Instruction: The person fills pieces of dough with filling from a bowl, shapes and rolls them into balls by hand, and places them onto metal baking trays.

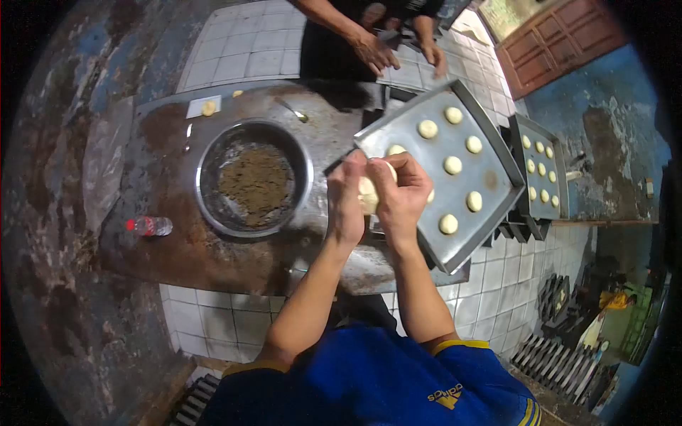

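Note:
Both hands are together in front of me, over the table's right part and the near left corner of a metal tray (490, 170). Pale dough (367, 195) shows between them. My left hand (347, 199) is closed against the dough from the left side. From the right, my right hand (403, 192) has its fingers curled round the dough, with the thumb pressed on it. Round pale dough balls (452, 165) sit spaced out on the tray. Left of my hands stands a large metal bowl (310, 174) with a brown crumbly filling (254, 181) in it.
A red-capped bottle (149, 226) lies on the worn table (170, 259). Spoons (188, 138) and a small dough piece (208, 108) on a white card are at the back left. Across the table are another person's hands (376, 53). A second tray (543, 170) stands at right.

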A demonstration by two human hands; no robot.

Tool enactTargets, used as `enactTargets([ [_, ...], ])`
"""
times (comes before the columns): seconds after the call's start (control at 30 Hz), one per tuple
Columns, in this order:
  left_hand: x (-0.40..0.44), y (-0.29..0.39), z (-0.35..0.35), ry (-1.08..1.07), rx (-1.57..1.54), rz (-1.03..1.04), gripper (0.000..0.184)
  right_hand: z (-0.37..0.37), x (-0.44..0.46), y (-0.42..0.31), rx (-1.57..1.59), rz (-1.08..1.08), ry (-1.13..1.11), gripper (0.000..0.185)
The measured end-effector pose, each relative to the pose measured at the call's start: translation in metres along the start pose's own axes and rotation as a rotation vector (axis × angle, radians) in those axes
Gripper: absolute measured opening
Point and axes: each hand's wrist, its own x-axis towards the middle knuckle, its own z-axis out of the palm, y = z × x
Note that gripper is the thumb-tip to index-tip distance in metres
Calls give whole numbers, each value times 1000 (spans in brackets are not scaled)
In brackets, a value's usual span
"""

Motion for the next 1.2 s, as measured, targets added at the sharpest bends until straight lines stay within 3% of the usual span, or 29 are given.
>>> enactTargets([
  [0.07,5,26,-50,-207,77,-12,27,28,-4,-8,-2,45,-90,12],
  [0.1,1,45,-67,-177,30,-31,25,45,-8,-8,-63,54,-95,17],
  [0.17,-3,57,-107,2,-121,-66,25,64,-21,-7,-38,315,-230,22],
  [0.23,-5,79,-141,137,-315,-77,24,87,-30,-14,22,440,-426,23],
  [0.33,-14,73,-206,-6,-58,-89,4,125,-42,-33,-61,528,-758,23],
  [0.37,-20,59,-242,-253,398,34,26,135,-44,-29,-143,504,-876,25],
  [0.4,-33,65,-247,-225,460,110,37,146,-40,-21,-477,175,-1064,32],
  [0.43,-49,70,-251,-198,524,183,48,158,-39,-12,-482,189,-1084,32],
  [0.47,-59,70,-263,-165,499,73,58,169,-40,0,-611,255,-1081,35],
  [0.53,-74,59,-298,-63,503,-7,54,193,-40,35,-743,328,-1093,40],
  [0.57,-82,55,-319,-50,495,-112,52,207,-42,64,-795,249,-1112,42],
  [0.6,-100,36,-340,99,609,-62,46,217,-43,98,-844,170,-1130,43],
  [0.63,-105,54,-344,161,747,-46,45,222,-41,148,-851,-94,-1301,45],
  [0.67,-112,62,-354,208,766,-50,42,239,-44,176,-962,-157,-1372,42],
  [0.73,-121,79,-377,246,766,-131,36,247,-59,259,-1079,-580,-1366,38],
  [0.77,-126,88,-387,238,742,-209,33,257,-61,275,-1075,-577,-1376,38],
  [0.87,-142,112,-402,414,784,-211,27,278,-68,314,-1196,-939,-1438,34],
  [1.2,-161,108,-429,571,607,-244,22,298,-67,337,-1390,-919,-1647,27],
])
